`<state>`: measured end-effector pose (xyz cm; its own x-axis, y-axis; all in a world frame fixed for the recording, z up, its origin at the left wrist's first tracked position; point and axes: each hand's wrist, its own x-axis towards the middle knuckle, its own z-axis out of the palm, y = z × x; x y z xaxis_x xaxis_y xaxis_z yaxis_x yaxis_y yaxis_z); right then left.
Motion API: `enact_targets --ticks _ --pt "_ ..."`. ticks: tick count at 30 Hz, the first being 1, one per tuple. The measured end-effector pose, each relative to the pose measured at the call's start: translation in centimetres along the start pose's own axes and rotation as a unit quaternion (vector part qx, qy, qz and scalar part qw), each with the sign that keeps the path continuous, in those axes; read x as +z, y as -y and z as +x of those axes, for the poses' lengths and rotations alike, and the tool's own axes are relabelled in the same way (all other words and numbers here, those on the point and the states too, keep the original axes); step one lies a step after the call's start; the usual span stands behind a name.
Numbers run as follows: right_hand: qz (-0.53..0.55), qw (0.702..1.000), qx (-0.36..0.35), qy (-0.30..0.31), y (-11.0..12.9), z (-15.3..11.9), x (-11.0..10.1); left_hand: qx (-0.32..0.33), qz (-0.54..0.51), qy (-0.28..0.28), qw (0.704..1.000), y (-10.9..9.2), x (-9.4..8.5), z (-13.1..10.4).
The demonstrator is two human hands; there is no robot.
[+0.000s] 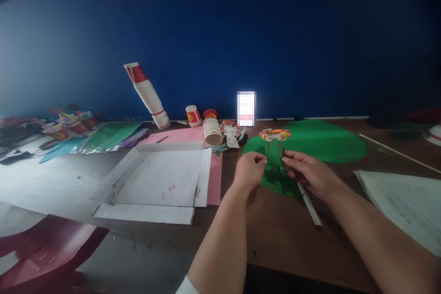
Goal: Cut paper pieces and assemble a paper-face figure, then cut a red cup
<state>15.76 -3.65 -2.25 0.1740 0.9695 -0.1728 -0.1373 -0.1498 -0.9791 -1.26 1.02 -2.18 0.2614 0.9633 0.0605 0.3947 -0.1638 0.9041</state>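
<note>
Red and yellow top the small cutout, which is up in front of a big green sheet on the worktop. The left hand pinches one side of it, and the right hand pinches the other. Just below the right hand is a white tube. Papers and a thin stick lie to the right. Left of the hands are a white tray and stacked cups.

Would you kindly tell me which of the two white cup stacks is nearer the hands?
The shorter stack, its mouth facing this way; the taller stack rises farther left, beyond the white tray.
</note>
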Motion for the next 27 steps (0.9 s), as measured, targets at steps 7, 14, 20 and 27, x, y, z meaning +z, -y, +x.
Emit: enact_targets --ticks 7,14,20,27 --pt "-0.007 1.0 -0.005 0.014 0.1 -0.2 0.0 0.002 0.009 0.011 1.0 0.4 0.2 0.1" --pt "-0.004 1.0 0.006 0.024 0.0 0.0 -0.1 -0.004 0.018 0.013 1.0 0.3 0.2 0.1" --pt "-0.017 0.999 0.001 -0.047 -0.4 0.2 0.3 -0.014 0.01 0.018 1.0 0.0 0.1 0.0" --pt "-0.047 0.996 0.003 -0.07 -1.2 0.7 -0.1 -0.034 -0.005 0.032 0.999 0.1 0.2 0.0"
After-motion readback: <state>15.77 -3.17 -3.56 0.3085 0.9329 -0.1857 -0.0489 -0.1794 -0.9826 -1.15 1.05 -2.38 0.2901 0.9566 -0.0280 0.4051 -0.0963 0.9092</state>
